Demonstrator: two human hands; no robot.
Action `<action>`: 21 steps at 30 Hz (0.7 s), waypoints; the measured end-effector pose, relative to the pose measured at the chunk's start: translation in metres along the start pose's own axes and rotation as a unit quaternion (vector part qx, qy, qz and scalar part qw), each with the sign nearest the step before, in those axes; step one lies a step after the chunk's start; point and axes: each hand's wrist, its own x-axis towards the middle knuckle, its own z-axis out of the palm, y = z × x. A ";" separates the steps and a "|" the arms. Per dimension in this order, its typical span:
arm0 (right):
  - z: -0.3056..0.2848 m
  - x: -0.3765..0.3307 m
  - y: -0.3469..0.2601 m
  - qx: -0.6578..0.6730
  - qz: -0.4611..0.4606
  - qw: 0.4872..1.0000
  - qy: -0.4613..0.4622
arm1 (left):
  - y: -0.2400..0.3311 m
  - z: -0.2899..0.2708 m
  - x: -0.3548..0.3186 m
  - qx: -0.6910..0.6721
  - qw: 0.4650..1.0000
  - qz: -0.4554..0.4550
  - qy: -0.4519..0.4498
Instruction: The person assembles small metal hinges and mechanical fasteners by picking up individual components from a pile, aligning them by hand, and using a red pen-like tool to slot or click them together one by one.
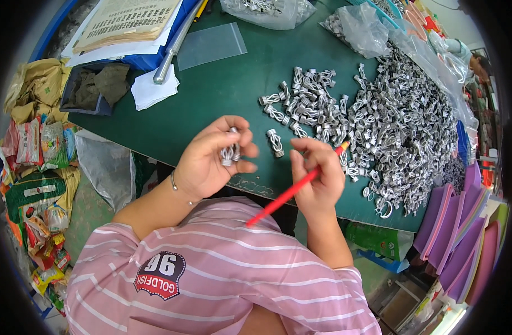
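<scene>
My left hand (pixel 203 153) is curled, palm up, around a few small silver metal pieces (pixel 227 156) with ribbed ends. In my right hand (pixel 323 181) is a slim red tool (pixel 286 194) with a yellow tip; it slants from above my fist down toward my shirt, and its exact kind I cannot make out. A lone silver piece (pixel 275 143), ribbed at its ends with twisted wire-like strands between, lies on the green table between my hands. Beyond it sits a loose cluster of the same pieces (pixel 309 100).
A large heap of these pieces (pixel 404 134) covers the table's right side. Clear plastic bags (pixel 363 32) stand behind it. At the left are a dark tray (pixel 94 107), white paper (pixel 154 89), a metal rod (pixel 173 53) and a flat plastic sleeve (pixel 212 46). Purple foam sheets (pixel 451 234) lean at the right.
</scene>
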 end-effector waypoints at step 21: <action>-0.004 -0.022 0.016 0.465 0.170 0.868 -0.035 | -0.012 0.021 0.001 0.603 0.756 0.246 -0.075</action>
